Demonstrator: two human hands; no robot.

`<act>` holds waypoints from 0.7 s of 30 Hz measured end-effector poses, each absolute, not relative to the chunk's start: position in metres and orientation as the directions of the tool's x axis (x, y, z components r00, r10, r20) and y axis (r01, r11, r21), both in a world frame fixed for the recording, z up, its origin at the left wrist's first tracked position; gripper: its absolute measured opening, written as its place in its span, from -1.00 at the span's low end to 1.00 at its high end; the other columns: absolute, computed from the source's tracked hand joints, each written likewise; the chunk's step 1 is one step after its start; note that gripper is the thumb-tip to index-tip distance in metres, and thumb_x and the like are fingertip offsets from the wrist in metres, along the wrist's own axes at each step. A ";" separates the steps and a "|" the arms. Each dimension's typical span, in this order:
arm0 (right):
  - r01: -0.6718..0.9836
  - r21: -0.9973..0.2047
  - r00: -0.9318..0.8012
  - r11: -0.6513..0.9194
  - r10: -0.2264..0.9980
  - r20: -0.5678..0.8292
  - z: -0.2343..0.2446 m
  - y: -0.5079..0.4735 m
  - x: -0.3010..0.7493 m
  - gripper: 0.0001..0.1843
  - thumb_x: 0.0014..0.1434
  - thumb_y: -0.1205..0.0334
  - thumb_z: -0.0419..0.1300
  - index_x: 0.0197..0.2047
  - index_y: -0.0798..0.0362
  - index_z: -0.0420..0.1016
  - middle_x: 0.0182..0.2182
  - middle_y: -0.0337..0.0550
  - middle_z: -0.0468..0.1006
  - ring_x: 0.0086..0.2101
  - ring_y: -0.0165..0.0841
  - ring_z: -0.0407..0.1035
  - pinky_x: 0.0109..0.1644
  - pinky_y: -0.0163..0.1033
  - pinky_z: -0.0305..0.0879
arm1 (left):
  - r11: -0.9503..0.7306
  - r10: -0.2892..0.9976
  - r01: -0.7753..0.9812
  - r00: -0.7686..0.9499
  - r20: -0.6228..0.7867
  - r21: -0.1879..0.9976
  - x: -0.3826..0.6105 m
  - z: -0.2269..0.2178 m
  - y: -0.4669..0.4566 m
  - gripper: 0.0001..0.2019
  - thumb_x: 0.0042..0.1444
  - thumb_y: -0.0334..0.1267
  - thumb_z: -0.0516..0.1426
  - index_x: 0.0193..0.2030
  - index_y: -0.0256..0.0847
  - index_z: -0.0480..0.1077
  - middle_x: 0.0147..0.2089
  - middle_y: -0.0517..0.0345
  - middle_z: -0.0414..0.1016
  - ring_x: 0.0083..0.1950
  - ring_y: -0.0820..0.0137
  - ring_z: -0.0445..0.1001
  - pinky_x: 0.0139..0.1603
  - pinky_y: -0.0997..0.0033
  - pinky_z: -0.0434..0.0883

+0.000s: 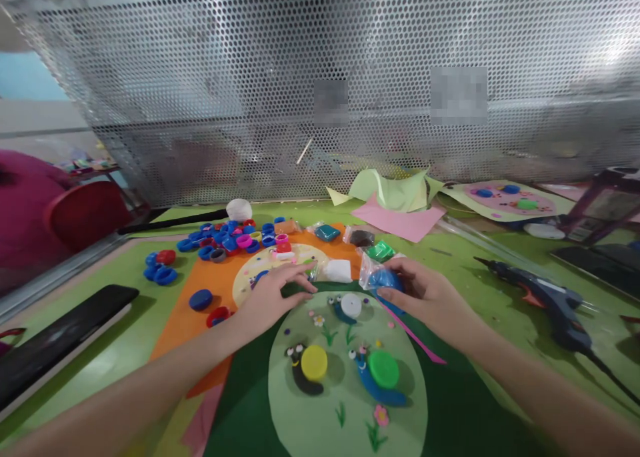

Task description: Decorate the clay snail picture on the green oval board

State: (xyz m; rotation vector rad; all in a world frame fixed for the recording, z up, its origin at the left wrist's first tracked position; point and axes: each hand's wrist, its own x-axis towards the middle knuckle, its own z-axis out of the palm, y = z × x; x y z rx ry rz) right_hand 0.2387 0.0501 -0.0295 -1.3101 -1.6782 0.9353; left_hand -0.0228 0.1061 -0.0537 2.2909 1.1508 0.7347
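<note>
My right hand [425, 297] has its thumb and fingers closed round a clear packet of blue modelling clay [385, 280]. My left hand [275, 289] hovers with fingers stretched out and thumb apart, holding nothing, close to a white packet [339, 271]. Below them lies a pale green oval [310, 427] on a dark green sheet [245, 390]. Snail figures with bottle-cap shells sit on it: one has a yellow cap [314, 362], another a green cap [383, 369], and a small one a white cap [351, 305]. Clay flowers [381, 415] decorate the oval.
Blue, red and pink bottle caps [230, 238] are piled at the back left. A glue gun [543, 300] with its cord lies right. A black case [65, 337] is at left. Paper scraps [395, 207] lie before the perforated metal panel [280, 63]. Other clay packets [381, 251] lie behind my hands.
</note>
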 end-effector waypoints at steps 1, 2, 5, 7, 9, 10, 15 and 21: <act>0.387 -0.902 -0.152 0.190 0.978 0.141 -0.031 0.050 0.239 -0.69 0.03 0.04 0.17 -0.22 0.04 0.33 -0.31 -0.16 0.42 -0.31 -0.30 0.34 -0.21 -0.17 0.31 | -0.541 0.825 0.576 0.504 0.255 0.613 -0.023 -0.054 0.105 -0.57 0.07 -0.31 0.15 0.12 -0.05 0.25 -0.27 0.28 0.57 -0.03 0.32 0.43 0.18 0.20 0.17; 0.380 -0.906 -0.154 0.186 0.979 0.137 -0.033 0.051 0.239 -0.69 0.03 0.03 0.18 -0.21 0.04 0.33 -0.31 -0.16 0.41 -0.31 -0.30 0.34 -0.21 -0.17 0.32 | -0.542 0.826 0.578 0.502 0.258 0.610 -0.023 -0.054 0.104 -0.56 0.07 -0.32 0.15 0.12 -0.05 0.25 -0.27 0.28 0.56 -0.04 0.32 0.43 0.18 0.19 0.16; 0.369 -0.915 -0.149 0.163 0.982 0.115 -0.037 0.052 0.240 -0.65 0.03 0.00 0.19 -0.18 0.03 0.32 -0.30 -0.17 0.41 -0.31 -0.30 0.34 -0.21 -0.16 0.34 | -0.531 0.834 0.589 0.491 0.252 0.609 -0.024 -0.053 0.101 -0.51 0.07 -0.32 0.16 0.16 -0.05 0.19 -0.27 0.27 0.54 -0.02 0.30 0.41 0.18 0.17 0.15; 0.382 -0.912 -0.147 0.149 0.984 0.099 -0.038 0.053 0.240 -0.62 0.02 -0.02 0.21 -0.16 0.03 0.33 -0.28 -0.17 0.42 -0.30 -0.30 0.35 -0.20 -0.16 0.34 | -0.521 0.839 0.594 0.489 0.239 0.613 -0.023 -0.053 0.100 -0.45 0.08 -0.31 0.15 0.22 -0.07 0.11 -0.27 0.26 0.55 0.02 0.28 0.37 0.19 0.14 0.13; 0.395 -0.907 -0.142 0.144 0.985 0.094 -0.039 0.053 0.241 -0.60 0.01 -0.03 0.22 -0.16 0.05 0.34 -0.28 -0.16 0.42 -0.29 -0.29 0.35 -0.19 -0.17 0.34 | -0.520 0.836 0.591 0.499 0.226 0.617 -0.023 -0.053 0.099 -0.41 0.11 -0.31 0.13 0.26 -0.08 0.03 -0.27 0.26 0.58 0.04 0.28 0.36 0.17 0.14 0.13; 0.396 -0.906 -0.139 0.148 0.985 0.100 -0.038 0.054 0.241 -0.59 0.00 -0.03 0.22 -0.17 0.06 0.34 -0.28 -0.15 0.43 -0.29 -0.28 0.35 -0.19 -0.17 0.33 | -0.521 0.833 0.589 0.508 0.219 0.618 -0.023 -0.053 0.099 -0.40 0.12 -0.30 0.12 0.27 -0.09 0.00 -0.26 0.26 0.59 0.04 0.29 0.36 0.16 0.15 0.14; 0.424 -0.889 -0.131 0.175 0.983 0.130 -0.040 0.054 0.241 -0.60 0.01 -0.04 0.20 -0.17 0.06 0.36 -0.30 -0.12 0.44 -0.32 -0.25 0.36 -0.24 -0.14 0.33 | -0.527 0.822 0.599 0.541 0.180 0.603 -0.025 -0.055 0.101 -0.40 0.15 -0.26 0.09 0.29 -0.12 -0.05 -0.21 0.23 0.60 0.05 0.29 0.37 0.14 0.16 0.14; 0.435 -0.884 -0.134 0.171 0.983 0.124 -0.042 0.054 0.243 -0.58 0.02 -0.06 0.20 -0.15 0.06 0.36 -0.25 -0.10 0.44 -0.28 -0.23 0.36 -0.21 -0.11 0.33 | -0.542 0.801 0.628 0.587 0.116 0.558 -0.026 -0.054 0.099 -0.45 0.21 -0.29 0.00 0.31 -0.09 -0.09 -0.12 0.21 0.58 0.17 0.25 0.25 0.16 0.09 0.07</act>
